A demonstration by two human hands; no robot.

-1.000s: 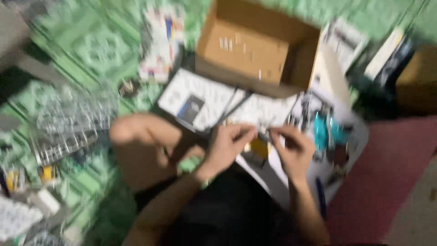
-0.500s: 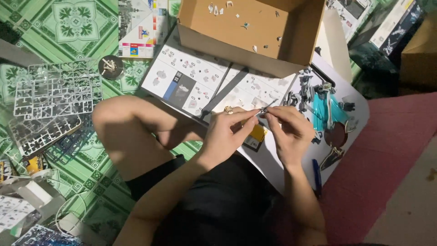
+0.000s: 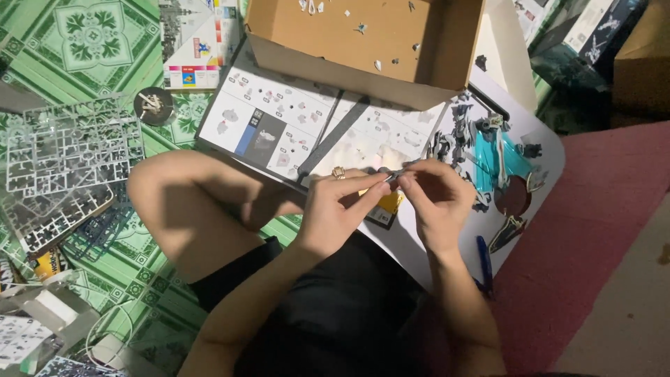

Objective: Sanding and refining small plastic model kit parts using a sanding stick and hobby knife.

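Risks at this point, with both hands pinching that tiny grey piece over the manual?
1. The small grey part, pinched between left hand and right hand, could slip and vanish among the clutter on the patterned green mat.
2. Loose bits lie in the open cardboard box; a knock might scatter them.

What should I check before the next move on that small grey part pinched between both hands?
1. Small grey part gripped by left hand and right hand: ok.
2. Instruction booklet open and in view: ok.
3. Part's alignment: cannot tell, too small.
4. Clear runner frames beside left knee, off the booklet: ok.
5. Cardboard box holds loose scraps: ok.
6. Blue pen lies apart from hands: ok.
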